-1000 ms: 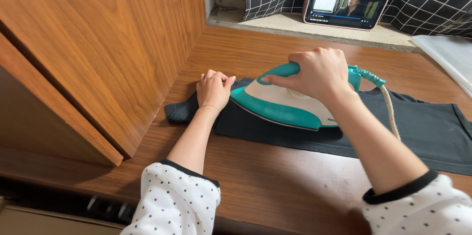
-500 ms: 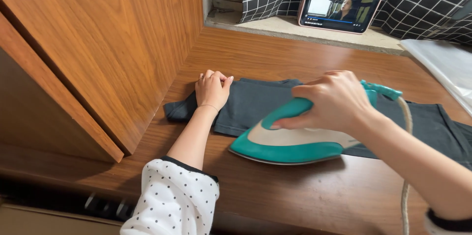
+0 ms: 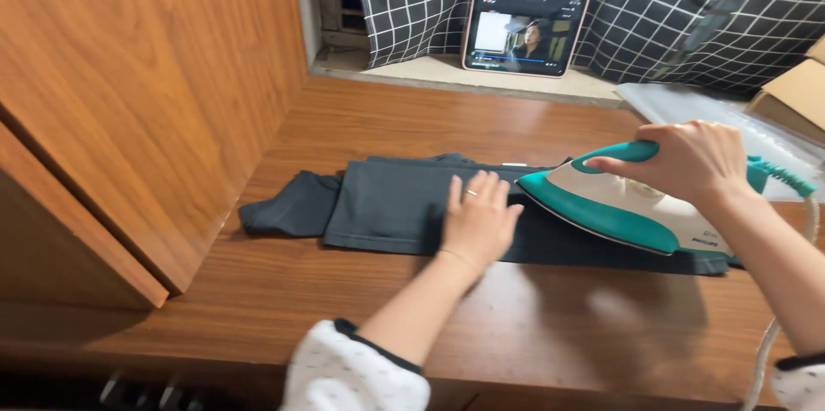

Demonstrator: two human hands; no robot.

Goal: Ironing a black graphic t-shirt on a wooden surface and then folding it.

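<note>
Two hands share the work at a wooden table [image 3: 430, 119]: the left hand [image 3: 478, 217] lies flat and open, fingers spread, pressing down on a dark folded garment [image 3: 387, 205] stretched across the tabletop, while the right hand [image 3: 687, 162] is closed around the handle of a teal-and-white steam iron [image 3: 627, 205] resting on the cloth just beside those fingers. Pressing looks to be mid-pass, the garment's left end apparently yet to be covered. Any stroke toward the left calls for that flat palm to clear the iron's tip first. A tablet [image 3: 524, 28] plays against the checked curtain [image 3: 653, 7] behind.
</note>
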